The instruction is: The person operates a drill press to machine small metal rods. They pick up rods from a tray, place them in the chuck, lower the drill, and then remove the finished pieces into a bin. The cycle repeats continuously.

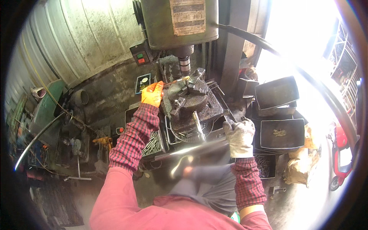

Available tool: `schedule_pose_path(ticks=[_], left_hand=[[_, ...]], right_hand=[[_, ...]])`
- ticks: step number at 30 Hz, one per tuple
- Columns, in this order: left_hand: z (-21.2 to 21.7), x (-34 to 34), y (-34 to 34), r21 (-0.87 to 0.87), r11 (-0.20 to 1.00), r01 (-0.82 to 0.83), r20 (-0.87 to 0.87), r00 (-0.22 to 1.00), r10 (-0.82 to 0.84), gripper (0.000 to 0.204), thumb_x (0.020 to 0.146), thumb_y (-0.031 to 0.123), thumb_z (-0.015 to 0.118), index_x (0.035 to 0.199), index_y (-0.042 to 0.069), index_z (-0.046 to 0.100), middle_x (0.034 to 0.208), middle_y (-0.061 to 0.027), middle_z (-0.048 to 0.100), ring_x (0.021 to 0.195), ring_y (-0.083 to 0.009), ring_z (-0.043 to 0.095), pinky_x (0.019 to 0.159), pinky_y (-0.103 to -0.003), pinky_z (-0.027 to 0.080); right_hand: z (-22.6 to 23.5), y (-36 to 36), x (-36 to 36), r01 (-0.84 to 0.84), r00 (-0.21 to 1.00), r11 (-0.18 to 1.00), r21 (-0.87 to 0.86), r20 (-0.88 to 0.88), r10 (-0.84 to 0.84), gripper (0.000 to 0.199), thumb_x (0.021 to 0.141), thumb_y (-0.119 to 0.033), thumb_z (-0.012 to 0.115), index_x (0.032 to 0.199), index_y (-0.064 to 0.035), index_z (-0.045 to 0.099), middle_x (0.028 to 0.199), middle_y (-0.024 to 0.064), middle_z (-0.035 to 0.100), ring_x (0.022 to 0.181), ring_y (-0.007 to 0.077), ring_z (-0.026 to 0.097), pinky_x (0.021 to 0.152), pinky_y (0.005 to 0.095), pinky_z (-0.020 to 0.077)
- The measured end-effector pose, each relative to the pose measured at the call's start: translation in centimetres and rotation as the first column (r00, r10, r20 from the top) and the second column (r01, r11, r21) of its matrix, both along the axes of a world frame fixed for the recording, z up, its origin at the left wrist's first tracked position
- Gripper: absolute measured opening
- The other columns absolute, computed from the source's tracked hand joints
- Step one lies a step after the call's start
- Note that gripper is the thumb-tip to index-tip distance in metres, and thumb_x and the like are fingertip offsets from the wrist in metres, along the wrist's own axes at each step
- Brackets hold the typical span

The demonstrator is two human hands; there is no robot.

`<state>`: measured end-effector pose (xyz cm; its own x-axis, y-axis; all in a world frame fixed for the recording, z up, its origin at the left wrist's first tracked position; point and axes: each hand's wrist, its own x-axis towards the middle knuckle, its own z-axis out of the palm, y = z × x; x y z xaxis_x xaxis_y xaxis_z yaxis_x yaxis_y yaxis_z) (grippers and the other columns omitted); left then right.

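Observation:
My left hand, in an orange glove, is closed on a thin reddish-brown stick. Its pale tip points right, just under the chuck of a drill press. Below the chuck, a dark, wet-looking vise or fixture sits on the machine table, with a shiny metal bar jutting toward me. My right hand, in a grey-white work glove, is closed at the table's right side, by the end of a dark rod. What its fingers hold is hidden.
A tray of metal pins stands under the table's left side. At right are dark bins, one with gloves in it, and a lower bin of metal parts. A switch box is mounted left of the drill. A shiny sheet lies before me.

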<state>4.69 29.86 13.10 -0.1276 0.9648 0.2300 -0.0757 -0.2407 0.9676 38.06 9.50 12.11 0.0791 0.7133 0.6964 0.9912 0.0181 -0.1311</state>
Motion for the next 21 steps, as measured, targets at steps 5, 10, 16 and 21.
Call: schedule_pose_path(ticks=[5,10,16,21], left_hand=[[-2.5,-6.2,2.7,0.012,0.989,-0.144,-0.043,0.989,0.145,0.018,0.098,0.019,0.075,0.103,0.002,0.077,0.074,0.0004,0.067,0.060,-0.0081,0.056,0.055,-0.025,0.044],[-5.0,-13.8,6.3,0.089,0.905,-0.415,-0.181,0.887,0.424,0.026,0.100,0.026,0.074,0.105,0.001,0.074,0.076,0.0014,0.066,0.063,-0.0086,0.056,0.058,-0.026,0.046],[-8.0,-14.9,10.5,0.193,0.841,-0.506,-0.430,0.727,0.536,0.033,0.103,0.032,0.066,0.113,0.002,0.074,0.100,-0.0143,0.078,0.094,-0.0249,0.073,0.088,-0.036,0.054],[-8.2,-14.3,8.7,0.108,0.817,-0.567,-0.773,0.468,0.428,0.055,0.102,0.057,0.051,0.136,0.016,0.065,0.119,-0.0222,0.073,0.111,-0.0420,0.069,0.096,-0.047,0.053]], right_hand=[[0.1,-0.1,0.0,0.000,0.993,0.999,-0.054,-0.121,-0.006,0.044,0.083,-0.045,0.078,0.068,-0.0028,0.075,0.069,0.0192,0.067,0.086,0.0390,0.067,0.095,0.0485,0.0490],[-0.6,0.5,0.1,-0.040,0.998,0.997,-0.067,-0.047,0.037,0.048,0.087,-0.044,0.073,0.058,-0.0062,0.070,0.057,0.0148,0.060,0.070,0.0366,0.063,0.093,0.0497,0.0490],[-1.4,1.0,0.3,-0.003,1.000,1.000,-0.027,0.012,0.003,0.041,0.085,-0.038,0.077,0.064,-0.0035,0.072,0.063,0.0158,0.064,0.074,0.0351,0.064,0.095,0.0489,0.0485],[-1.8,0.7,0.4,-0.035,0.997,0.997,-0.063,-0.068,0.031,0.038,0.083,-0.037,0.079,0.065,-0.0037,0.073,0.064,0.0151,0.065,0.073,0.0346,0.065,0.095,0.0485,0.0485]])
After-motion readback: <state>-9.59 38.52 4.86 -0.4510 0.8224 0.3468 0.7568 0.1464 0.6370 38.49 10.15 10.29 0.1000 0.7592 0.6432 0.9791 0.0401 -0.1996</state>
